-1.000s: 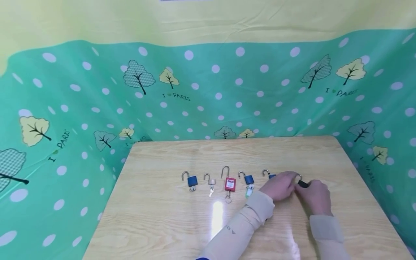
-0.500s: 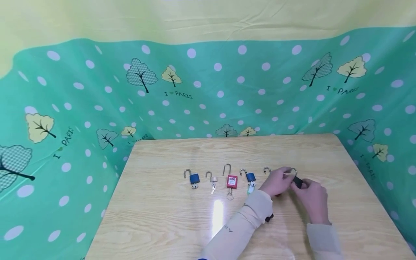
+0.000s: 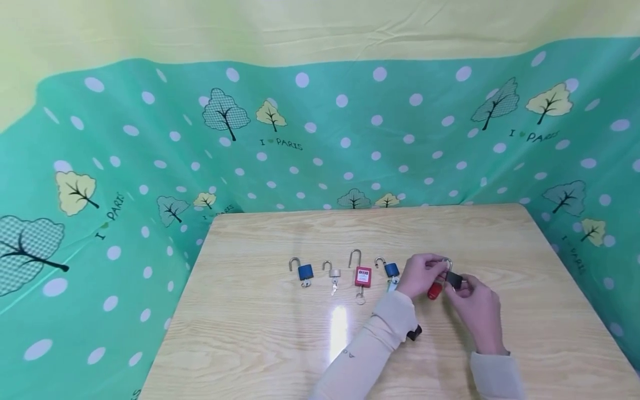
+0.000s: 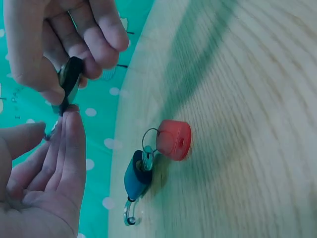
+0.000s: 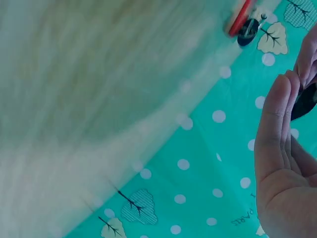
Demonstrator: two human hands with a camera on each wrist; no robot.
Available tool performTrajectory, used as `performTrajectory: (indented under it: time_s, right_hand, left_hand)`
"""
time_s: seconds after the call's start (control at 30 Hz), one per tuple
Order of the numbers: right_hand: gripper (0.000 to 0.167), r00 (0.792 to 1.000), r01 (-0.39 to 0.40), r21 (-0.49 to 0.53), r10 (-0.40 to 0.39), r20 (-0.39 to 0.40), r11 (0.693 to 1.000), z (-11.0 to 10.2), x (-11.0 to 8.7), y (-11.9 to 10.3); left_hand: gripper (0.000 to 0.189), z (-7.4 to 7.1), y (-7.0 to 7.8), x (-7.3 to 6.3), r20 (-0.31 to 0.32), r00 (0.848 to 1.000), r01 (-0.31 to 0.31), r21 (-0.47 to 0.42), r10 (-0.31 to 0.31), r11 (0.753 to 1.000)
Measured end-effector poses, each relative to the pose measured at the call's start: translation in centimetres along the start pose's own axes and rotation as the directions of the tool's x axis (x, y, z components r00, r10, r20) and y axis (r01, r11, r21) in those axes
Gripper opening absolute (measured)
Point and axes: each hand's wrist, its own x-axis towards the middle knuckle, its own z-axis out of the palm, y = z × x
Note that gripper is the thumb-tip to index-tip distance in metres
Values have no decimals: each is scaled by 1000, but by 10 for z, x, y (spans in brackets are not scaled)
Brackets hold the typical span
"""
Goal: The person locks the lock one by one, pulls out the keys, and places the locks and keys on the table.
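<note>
- The left hand point(image 3: 419, 275) has its thumb and fingers together on the shackle point(image 3: 449, 262) of the black padlock point(image 3: 454, 279); it pinches this metal loop.
- The right hand point(image 3: 477, 308) grips the body of the same black padlock between its thumb and fingers, so both hands are clamped on one thing.
- The black padlock is in the air above the right part of the wooden table point(image 3: 260, 333), between the two hands.
- Near and below the hands, a red tag point(image 4: 173, 140) lies on the table. A ring joins it to a key point(image 4: 147, 158), which is at the keyhole of a dark blue padlock point(image 4: 138, 176). In the head view, the left hand hides most of this padlock.
- To the left of the hands, four more padlocks are in a row: a blue one point(image 3: 305, 272), a small silver one point(image 3: 335, 273), a red one with a white label point(image 3: 363, 276) and another blue one point(image 3: 391, 270), just beside the left hand. Each of these four has its shackle raised.
- Pale sleeves point(image 3: 395, 316) cover both forearms.
- Behind the table hangs a green and yellow cloth point(image 3: 350, 183), with white dots and printed trees.
</note>
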Motion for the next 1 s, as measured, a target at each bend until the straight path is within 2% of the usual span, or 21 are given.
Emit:
performTrajectory:
  time_s: [0.17, 0.27, 0.33, 0.5, 0.57, 0.63, 0.67, 0.8, 0.9, 1.0]
  right_hand:
    - [49, 997, -71, 131, 67, 31, 989, 2, -3, -1]
    - [55, 987, -147, 244, 127, 93, 959, 2, -5, -1]
    - [59, 975, -204, 347, 160, 151, 915, 3, -5, -1]
    - [68, 943, -319, 574, 190, 275, 754, 2, -5, -4]
    - [72, 941, -325, 626, 175, 290, 709, 2, -6, -5]
    - [73, 943, -317, 662, 154, 294, 679, 2, -8, -6]
    - [73, 945, -313, 674, 146, 293, 669, 3, -9, -7]
    - [71, 950, -295, 671, 132, 285, 680, 2, -11, -10]
    - [71, 950, -294, 665, 134, 282, 686, 3, -12, -12]
    - [74, 950, -293, 657, 132, 284, 695, 4, -13, -14]
  left_hand:
    - [20, 1, -1, -2, -64, 998, 25, -59, -29, 998]
    - [19, 1, -4, -3, -87, 995, 30, -92, -38, 995]
    - [19, 0, -6, -3, -103, 994, 29, -77, -37, 997]
    - [19, -6, -10, -4, -116, 993, 14, -5, -15, 1000]
    - [20, -8, -11, -5, -102, 995, 4, 9, -3, 1000]
    - [19, -9, -13, -5, -89, 996, -11, 18, 13, 1000]
    - [19, -10, -14, -5, -81, 997, -20, 11, 21, 1000]
    - [19, -12, -17, -4, -74, 996, -44, -51, 40, 998]
    - [19, -17, -16, -4, -56, 998, -23, -167, 14, 986]
    - [20, -26, -13, -4, -15, 999, 25, -275, -31, 961]
